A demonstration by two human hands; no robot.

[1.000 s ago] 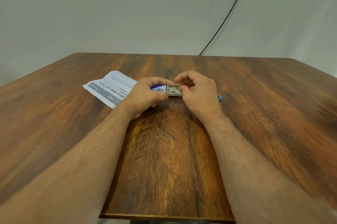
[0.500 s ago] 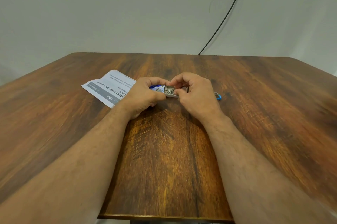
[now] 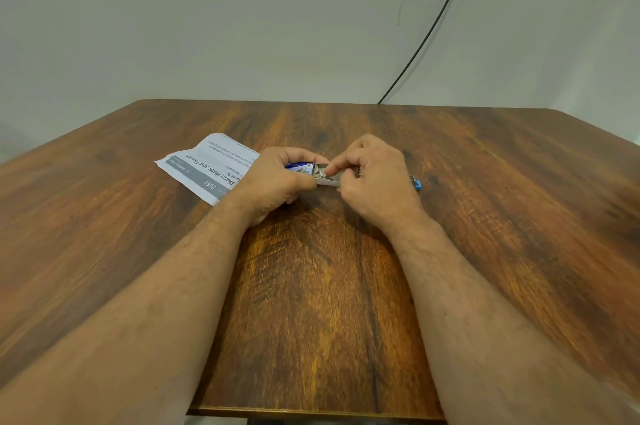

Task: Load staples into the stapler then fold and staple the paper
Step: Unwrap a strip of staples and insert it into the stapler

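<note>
My left hand (image 3: 277, 182) grips the blue sleeve of a small staple box (image 3: 300, 166) just above the table's middle. Its grey inner tray (image 3: 327, 177) is slid out to the right and shows loose staples. My right hand (image 3: 374, 178) has its fingers curled over the tray, with fingertips pinching at the staples inside. A blue stapler (image 3: 416, 183) lies on the table behind my right hand, mostly hidden, only its right tip showing. A printed paper sheet (image 3: 207, 168) lies flat to the left, its right edge under my left hand.
The wooden table (image 3: 311, 286) stretches wide around both hands, its near edge at the bottom. A black cable (image 3: 426, 33) runs down the wall behind the far right edge.
My right hand's fingers have shifted over the open tray, from its right end down into the staples. The left hand keeps its hold on the box sleeve.
</note>
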